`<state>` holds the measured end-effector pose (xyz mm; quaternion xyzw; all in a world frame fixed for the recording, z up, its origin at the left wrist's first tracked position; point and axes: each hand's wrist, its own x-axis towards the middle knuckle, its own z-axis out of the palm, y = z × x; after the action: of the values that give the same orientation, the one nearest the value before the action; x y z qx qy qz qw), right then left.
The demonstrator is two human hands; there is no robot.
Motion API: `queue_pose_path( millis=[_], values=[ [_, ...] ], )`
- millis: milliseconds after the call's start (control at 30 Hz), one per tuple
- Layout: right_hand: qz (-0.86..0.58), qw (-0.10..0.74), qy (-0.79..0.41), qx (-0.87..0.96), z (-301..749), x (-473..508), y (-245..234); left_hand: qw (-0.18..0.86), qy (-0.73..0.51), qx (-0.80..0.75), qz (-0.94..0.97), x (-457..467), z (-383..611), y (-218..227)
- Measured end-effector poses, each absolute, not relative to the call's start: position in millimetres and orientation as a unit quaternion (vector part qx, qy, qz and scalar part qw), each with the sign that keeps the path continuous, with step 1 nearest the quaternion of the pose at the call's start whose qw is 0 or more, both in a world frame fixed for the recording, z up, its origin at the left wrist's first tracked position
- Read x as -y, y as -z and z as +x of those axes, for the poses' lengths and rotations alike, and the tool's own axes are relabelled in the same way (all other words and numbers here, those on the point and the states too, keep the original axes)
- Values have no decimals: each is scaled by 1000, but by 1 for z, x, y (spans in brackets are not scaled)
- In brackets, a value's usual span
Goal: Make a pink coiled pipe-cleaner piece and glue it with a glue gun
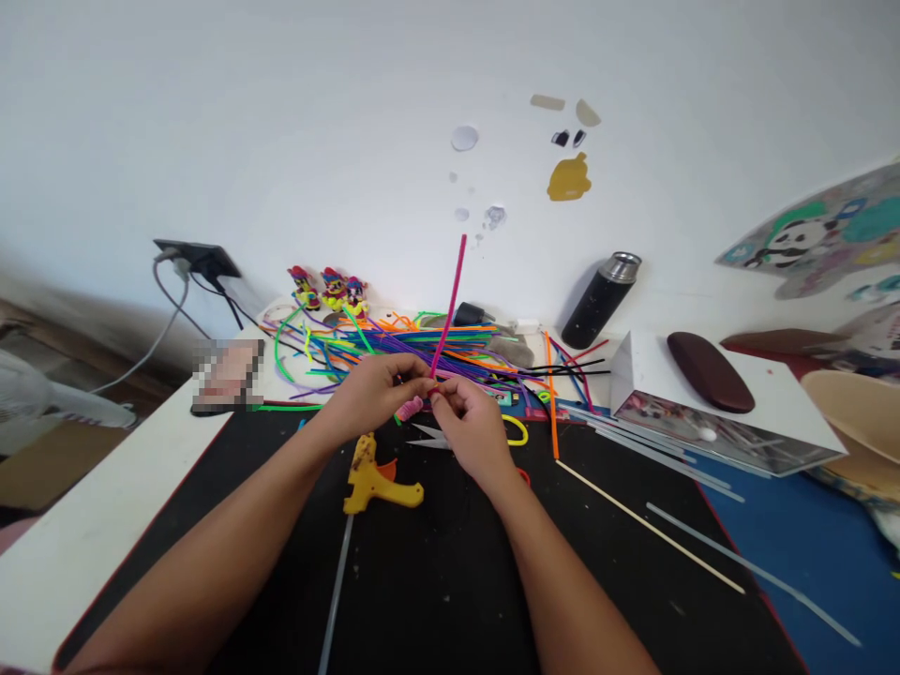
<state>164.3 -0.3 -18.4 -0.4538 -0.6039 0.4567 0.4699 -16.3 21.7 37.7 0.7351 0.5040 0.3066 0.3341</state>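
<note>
My left hand and my right hand meet above the black mat, fingers pinched together. Both grip a pink pipe cleaner whose free end stands up and leans right toward the wall. Its lower end is wound into a small pink coil under my left fingers. A heap of coloured pipe cleaners lies just behind my hands. A yellow glue gun rests on the mat below my left hand. Scissors lie partly hidden under my right hand.
A black flask stands at the back right beside a white box with a dark case on top. A thin wooden stick and clear glue sticks lie at right. Small figurines and a power strip sit at back left.
</note>
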Motion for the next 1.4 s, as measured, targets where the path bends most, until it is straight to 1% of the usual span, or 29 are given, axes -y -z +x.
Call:
queue_pose_path(
  millis=[200,333,600,900,1133,1233,1400],
  values=[
    [-422,499,-513,557,164,2,19,419,-367,-475,681,-26,-17,-37],
    [-414,508,-530,538,164,3,16,467,-381,-463,650,-25,-16,-38],
    [-419,541,-550,478,163,1,14,481,-357,-472,646,-25,-16,-37],
    [-410,558,-550,466,164,0,11,513,-354,-480,617,-23,-13,-33],
    [-417,539,-543,491,164,1,13,473,-342,-474,659,-27,-21,-31],
    [-425,527,-519,522,164,1,16,452,-338,-474,676,-27,-23,-32],
    [-446,484,-447,605,166,1,17,348,-314,-489,736,-22,-21,-38]
  ],
)
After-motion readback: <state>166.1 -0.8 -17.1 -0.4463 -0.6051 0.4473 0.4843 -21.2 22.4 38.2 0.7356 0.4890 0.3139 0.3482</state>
